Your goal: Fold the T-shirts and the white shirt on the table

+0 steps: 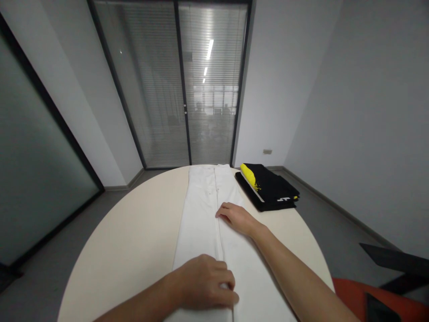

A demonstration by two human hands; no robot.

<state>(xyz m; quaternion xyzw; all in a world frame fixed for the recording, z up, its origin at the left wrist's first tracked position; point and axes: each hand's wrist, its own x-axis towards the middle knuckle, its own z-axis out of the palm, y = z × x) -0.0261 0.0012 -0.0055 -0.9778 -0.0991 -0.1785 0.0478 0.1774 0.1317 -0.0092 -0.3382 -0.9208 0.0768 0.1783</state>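
Observation:
White trousers [197,223] lie lengthwise over the middle of the table, with a long edge running down them where the two legs meet. Near the front, my left hand [206,281] has its fingers curled and thumb drawn in, closed on the fabric at that edge. Farther up, my right hand [237,218] is bent over the same edge, fingertips together on the cloth. Its thumb is partly hidden beneath the fingers. The waist end of the trousers reaches the table's far rim.
A folded stack of black clothing [275,185] with a yellow print sits at the back right of the round cream table [140,232]. A red chair [355,290] with black parts stands at the lower right. Glass doors with blinds [214,125] are beyond the table.

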